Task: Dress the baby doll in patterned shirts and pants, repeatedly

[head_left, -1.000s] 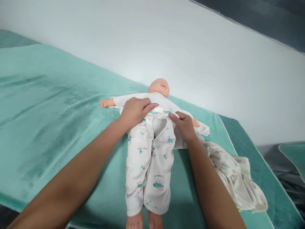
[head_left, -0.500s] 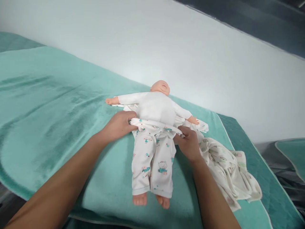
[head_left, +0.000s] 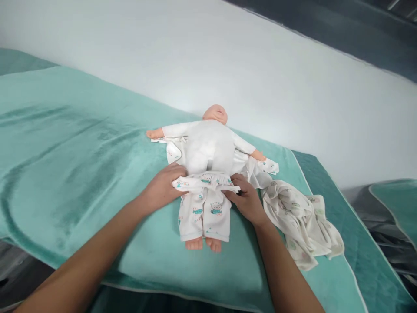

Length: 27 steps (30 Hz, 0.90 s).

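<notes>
A baby doll (head_left: 210,139) with a white cloth body lies on its back, arms spread and head toward the wall. White printed baby pants (head_left: 215,211) cover its legs, with the feet showing below the cuffs. My left hand (head_left: 166,184) is closed on one side of the waistband, and my right hand (head_left: 246,198) grips the other side. The waistband is folded over around the hips. Under the doll lies an opened printed baby shirt (head_left: 256,171), its sleeves spread beneath the arms.
A crumpled cream printed garment (head_left: 302,217) lies to the right of the doll. The green blanket (head_left: 81,174) covers the surface, its front edge near me. Behind the doll rises a white wall (head_left: 163,52). Another green surface (head_left: 397,200) stands at far right.
Both hands have drawn the waistband down toward the feet, baring more of the lower belly. The pants look bunched shorter, and the view has shifted slightly.
</notes>
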Each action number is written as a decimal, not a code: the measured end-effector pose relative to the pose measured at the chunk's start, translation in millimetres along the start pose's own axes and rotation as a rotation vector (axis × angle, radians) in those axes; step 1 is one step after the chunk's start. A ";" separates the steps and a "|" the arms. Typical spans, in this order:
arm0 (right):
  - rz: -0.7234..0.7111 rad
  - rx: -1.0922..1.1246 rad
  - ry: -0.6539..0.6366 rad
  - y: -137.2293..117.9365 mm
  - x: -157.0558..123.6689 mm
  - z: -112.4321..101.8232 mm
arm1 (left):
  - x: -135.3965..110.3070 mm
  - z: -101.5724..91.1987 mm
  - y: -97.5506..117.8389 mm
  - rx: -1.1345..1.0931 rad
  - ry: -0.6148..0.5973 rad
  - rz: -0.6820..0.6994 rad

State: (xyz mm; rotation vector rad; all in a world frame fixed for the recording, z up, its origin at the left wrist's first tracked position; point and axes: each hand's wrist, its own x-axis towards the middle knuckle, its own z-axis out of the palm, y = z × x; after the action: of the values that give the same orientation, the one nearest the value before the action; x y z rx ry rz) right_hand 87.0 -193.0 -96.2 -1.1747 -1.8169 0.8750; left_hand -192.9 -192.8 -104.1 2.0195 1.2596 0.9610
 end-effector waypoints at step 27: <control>0.395 0.154 0.013 -52.1 -106.1 21.9 | -109.7 43.6 74.6 -0.082 -0.029 -0.333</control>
State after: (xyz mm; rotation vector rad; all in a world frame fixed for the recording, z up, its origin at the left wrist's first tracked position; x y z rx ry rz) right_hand 75.1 -312.4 -87.4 -1.4588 -1.4981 1.2022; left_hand -152.7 -326.5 -102.4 1.6858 1.4577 0.8059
